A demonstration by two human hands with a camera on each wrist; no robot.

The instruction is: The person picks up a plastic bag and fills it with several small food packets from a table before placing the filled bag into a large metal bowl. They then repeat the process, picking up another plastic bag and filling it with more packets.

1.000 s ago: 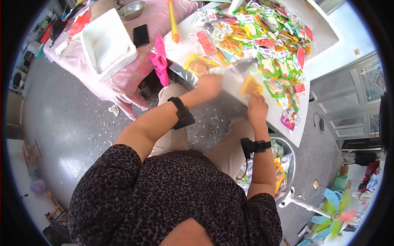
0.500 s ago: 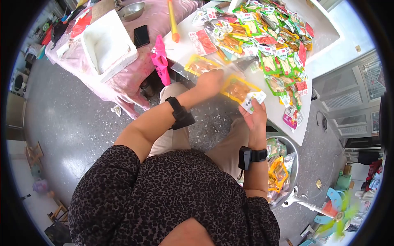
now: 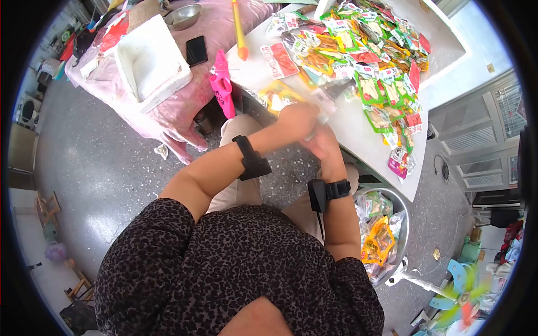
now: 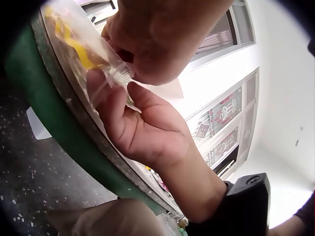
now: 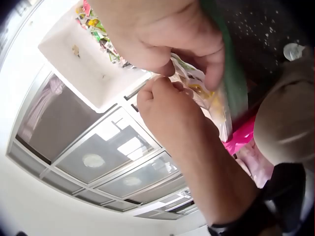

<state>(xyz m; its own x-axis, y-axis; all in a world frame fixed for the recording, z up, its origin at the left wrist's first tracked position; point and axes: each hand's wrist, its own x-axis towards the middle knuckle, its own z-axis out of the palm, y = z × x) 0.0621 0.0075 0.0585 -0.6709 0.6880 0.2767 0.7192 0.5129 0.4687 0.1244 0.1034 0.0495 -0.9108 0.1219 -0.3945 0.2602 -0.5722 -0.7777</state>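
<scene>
At the table's near edge, my left hand [image 3: 297, 122] and my right hand [image 3: 325, 144] meet. A fist-like left hand [image 5: 179, 123] grips the edge of a clear plastic bag [image 4: 119, 73]. Close against it, my right hand [image 4: 150, 135] has its fingers and thumb curled round the same crinkled plastic; part of this hold is hidden. Yellow shows through the plastic in both wrist views. A blurred yellow-edged packet [image 3: 276, 94] with a white label lies beside my left hand. From the right wrist, my right hand [image 5: 167, 37] looms large above the left.
Many coloured packets [image 3: 386, 92] are heaped on the white table [image 3: 364, 147]. A red-and-white packet [image 3: 280, 59] lies farther left. To the left are a white foam box [image 3: 147, 61], a phone [image 3: 196, 51] and a pink bag [image 3: 222, 87]. A metal basin [image 3: 404, 235] of packets stands at lower right.
My right hand has moved left from the table to my left hand, and the yellow-edged packet it held is out of its fingers. A white label now shows on the packet beside my left hand.
</scene>
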